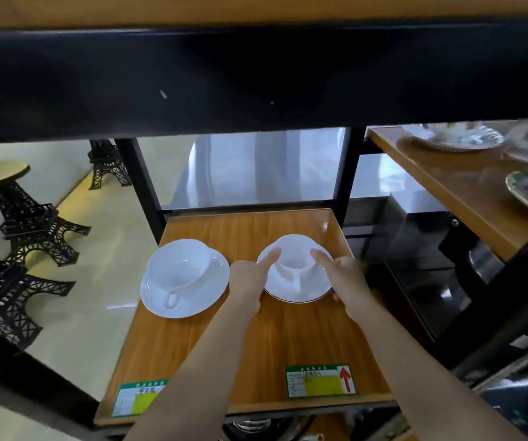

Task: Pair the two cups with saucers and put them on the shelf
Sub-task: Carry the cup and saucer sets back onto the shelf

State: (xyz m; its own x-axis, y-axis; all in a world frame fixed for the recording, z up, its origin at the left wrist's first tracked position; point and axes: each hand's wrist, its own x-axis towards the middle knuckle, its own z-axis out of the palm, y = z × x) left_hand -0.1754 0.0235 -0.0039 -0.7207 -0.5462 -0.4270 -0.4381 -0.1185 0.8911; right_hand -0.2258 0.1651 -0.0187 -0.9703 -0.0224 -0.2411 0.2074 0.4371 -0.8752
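Observation:
Two white cups sit on white saucers on the wooden shelf (256, 351). The left cup (178, 262) rests on its saucer (215, 281), handle toward me, untouched. The right cup (294, 253) stands on a dark-rimmed saucer (301, 292), handle toward me. My left hand (248, 278) grips that saucer's left edge, thumb up against the cup. My right hand (342, 275) grips its right edge, thumb on the cup's rim. The saucer sits low over or on the shelf; I cannot tell which.
A black beam (256, 78) of the shelf above hangs overhead. Black uprights (141, 183) flank the shelf's back. Eiffel tower models (30, 224) stand left. Floral plates (460, 138) lie on the right-hand shelf. Two price labels (320, 380) are stuck at the front edge.

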